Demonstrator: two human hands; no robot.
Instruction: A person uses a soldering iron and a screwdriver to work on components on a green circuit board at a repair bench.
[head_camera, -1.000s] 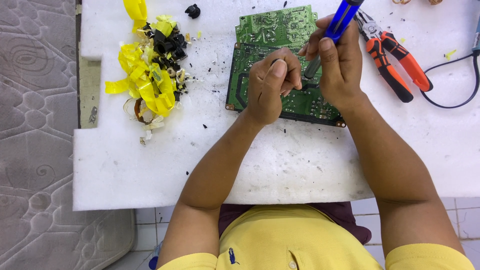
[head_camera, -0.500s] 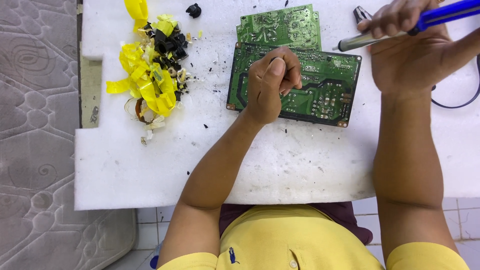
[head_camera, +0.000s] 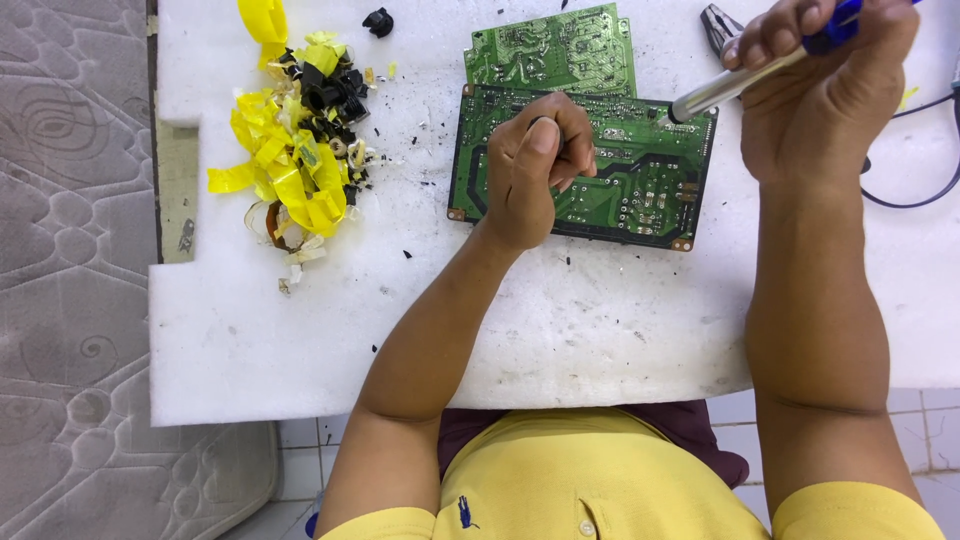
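A large green circuit board (head_camera: 640, 190) lies solder-side up on a white foam pad (head_camera: 560, 330). My left hand (head_camera: 535, 165) rests on the board's left half with its fingers curled in a fist; whether it pinches something small I cannot tell. My right hand (head_camera: 825, 85) is raised over the board's upper right corner and grips a soldering iron (head_camera: 735, 82) with a blue handle and a metal barrel. The iron's tip points down-left, near the board's top right edge. A smaller green circuit board (head_camera: 550, 48) lies just behind the large one.
A heap of yellow tape scraps and black parts (head_camera: 300, 150) sits on the pad's left. A black bit (head_camera: 378, 20) lies at the top. Pliers (head_camera: 722, 22) peek out behind my right hand, a black cable (head_camera: 905, 195) curves at the right. A grey mattress (head_camera: 70, 300) borders the left.
My right hand lifted the soldering iron off the board and swung right, then lowered its tip back towards the board's top right corner. My left hand stayed on the board.
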